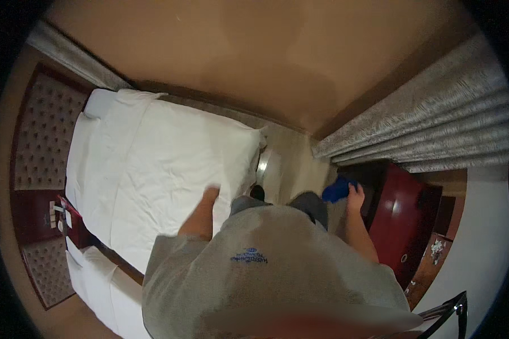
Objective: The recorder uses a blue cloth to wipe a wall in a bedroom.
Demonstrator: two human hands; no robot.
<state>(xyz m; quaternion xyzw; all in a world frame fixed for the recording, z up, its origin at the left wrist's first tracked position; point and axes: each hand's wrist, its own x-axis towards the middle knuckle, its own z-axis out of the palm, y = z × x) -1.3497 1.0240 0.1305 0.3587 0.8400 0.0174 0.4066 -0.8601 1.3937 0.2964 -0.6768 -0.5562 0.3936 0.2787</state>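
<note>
A bunched blue cloth (pixel 335 190) hangs from my right hand (pixel 355 198), whose fingers are closed on it. That hand is beside the dark end of a glossy dark red cabinet (pixel 394 220). My left hand (pixel 211 193) is held out over the near edge of a bed with a white cover (pixel 181 152). It is small and smeared in the picture, so its fingers cannot be made out, and nothing is seen in it. Whether it touches the cover is unclear.
A second white bed (pixel 105 288) lies at the lower left, past a dark red nightstand (pixel 79 226). Tufted headboards (pixel 45 135) line the left wall. Grey patterned curtains (pixel 429 113) hang at the right. Light flooring (pixel 291 147) runs along the bed's foot.
</note>
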